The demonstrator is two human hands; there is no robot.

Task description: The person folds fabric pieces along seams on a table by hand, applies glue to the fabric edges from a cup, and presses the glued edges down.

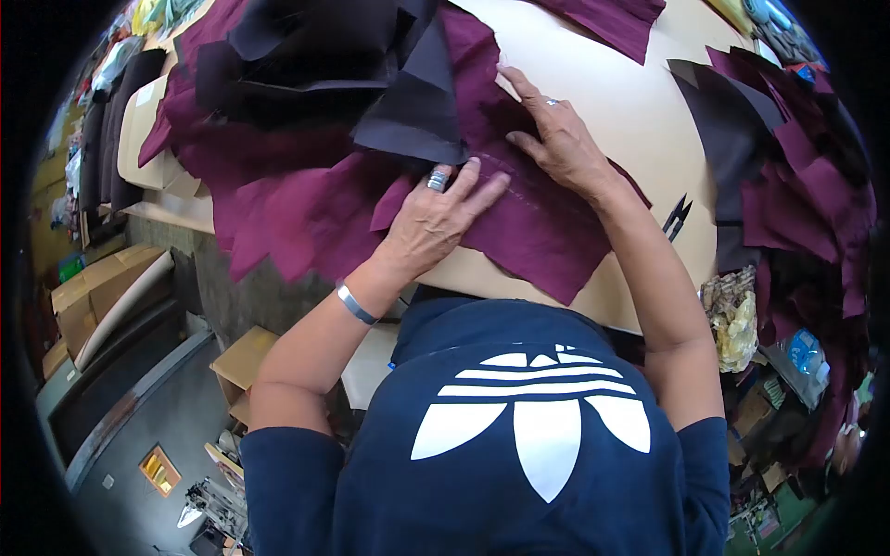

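Observation:
A crumpled piece of maroon cloth (547, 232) lies on the pale table in front of me. My left hand (434, 211) rests on it, palm down, fingers spread, beside the corner of a black cloth piece (408, 116). It wears a wide ring, with a silver bracelet (355, 302) on the wrist. Farther up on the right, my right hand (564, 148) lies on the maroon cloth, index finger stretched towards its upper edge and thumb apart. A faint light line runs across the cloth between my hands. More maroon and black fabric is heaped to the upper left.
Small dark thread snips (678, 218) lie right of my right forearm on the pale table (640, 120). Maroon and black pieces (807, 176) hang in a pile at the right edge. Below them are a crumpled bag (732, 320) and a plastic bottle (808, 355). Cardboard boxes (102, 287) stand left.

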